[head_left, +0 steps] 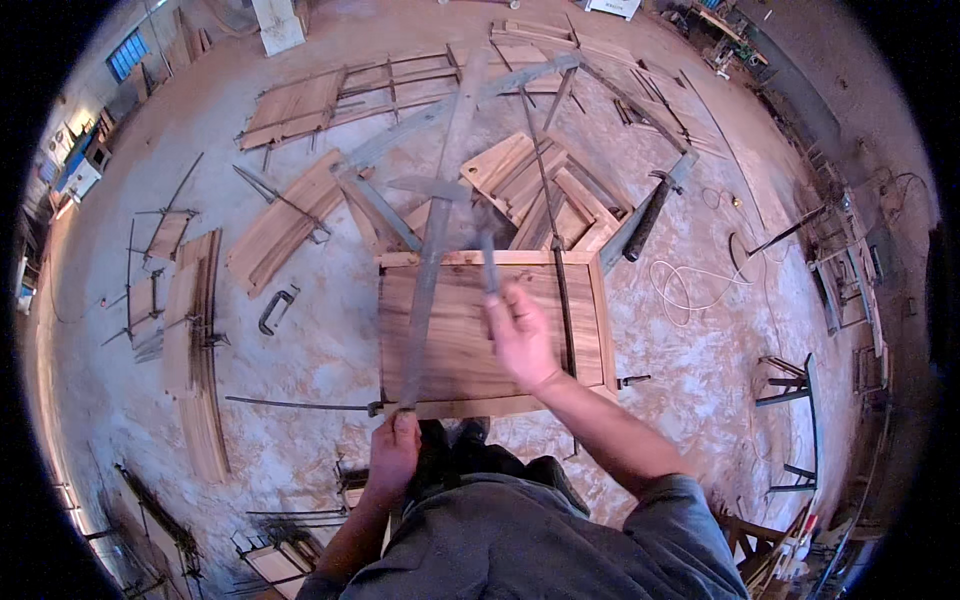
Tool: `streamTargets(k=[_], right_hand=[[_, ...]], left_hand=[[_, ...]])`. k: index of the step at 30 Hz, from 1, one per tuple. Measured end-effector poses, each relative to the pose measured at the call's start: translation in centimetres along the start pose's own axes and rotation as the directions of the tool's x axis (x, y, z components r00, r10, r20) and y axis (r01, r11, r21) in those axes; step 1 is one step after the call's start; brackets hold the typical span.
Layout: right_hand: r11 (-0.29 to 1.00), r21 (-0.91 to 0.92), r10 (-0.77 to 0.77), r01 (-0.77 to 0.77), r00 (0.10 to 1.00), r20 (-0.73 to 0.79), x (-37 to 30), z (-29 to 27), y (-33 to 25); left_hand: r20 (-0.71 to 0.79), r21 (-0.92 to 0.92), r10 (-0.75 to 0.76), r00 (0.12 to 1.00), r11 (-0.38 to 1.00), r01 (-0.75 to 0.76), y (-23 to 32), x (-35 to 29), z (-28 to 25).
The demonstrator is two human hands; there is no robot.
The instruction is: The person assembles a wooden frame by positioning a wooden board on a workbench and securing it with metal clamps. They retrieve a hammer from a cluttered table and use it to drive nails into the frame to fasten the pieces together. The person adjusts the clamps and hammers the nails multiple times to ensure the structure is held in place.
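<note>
A framed wooden panel (480, 350) lies flat in front of me. My left hand (395, 450) is closed round the near end of a long flat metal bar (424, 300), which reaches across the panel's left part and past its far edge. Over the panel, my right hand (522, 340) is closed round a slim grey rod-like tool (489, 262). Motion smears its upper end, so its kind is unclear. A blurred crosspiece (425, 187) shows near the bar's far part. Farther right, a dark bar clamp (562, 310) spans the panel.
Beyond the panel stand wooden frames (555, 195) and a grey trestle beam (400, 130). A black-handled hammer (650, 215) rests on the right beam. Clamped boards (195, 350) and a G-clamp (278, 310) lie left. A pale cable (685, 290) coils on the right floor.
</note>
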State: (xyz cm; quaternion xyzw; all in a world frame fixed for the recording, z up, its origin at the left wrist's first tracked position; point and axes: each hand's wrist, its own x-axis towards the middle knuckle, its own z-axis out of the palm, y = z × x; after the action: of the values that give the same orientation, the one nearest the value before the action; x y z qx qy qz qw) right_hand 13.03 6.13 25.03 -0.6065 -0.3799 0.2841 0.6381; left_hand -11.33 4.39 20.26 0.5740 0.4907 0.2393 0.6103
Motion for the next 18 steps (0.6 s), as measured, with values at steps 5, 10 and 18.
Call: streamTargets(k=[5,10,18], right_hand=[[0.757,-0.490,-0.388,0.432,0.901,0.195,2.2,-1.4,2.1],[0.698,-0.392,-0.506,0.599,0.800,0.322,1.6,-1.8,-1.8],[0.773,-0.606,0.021,0.186,0.948,0.318,-5.0,-4.9,10.6]], left_hand=[[0.233,-0.122,-0.286,0.929,0.940,0.320,1.4,-1.5,-3.8],[0.239,-0.112,-0.340,0.910,0.921,0.373,2.9,-2.2,-3.4],[-0.077,-0.115,-0.264,0.962,0.960,0.254,7.3,-1.7,-6.7]])
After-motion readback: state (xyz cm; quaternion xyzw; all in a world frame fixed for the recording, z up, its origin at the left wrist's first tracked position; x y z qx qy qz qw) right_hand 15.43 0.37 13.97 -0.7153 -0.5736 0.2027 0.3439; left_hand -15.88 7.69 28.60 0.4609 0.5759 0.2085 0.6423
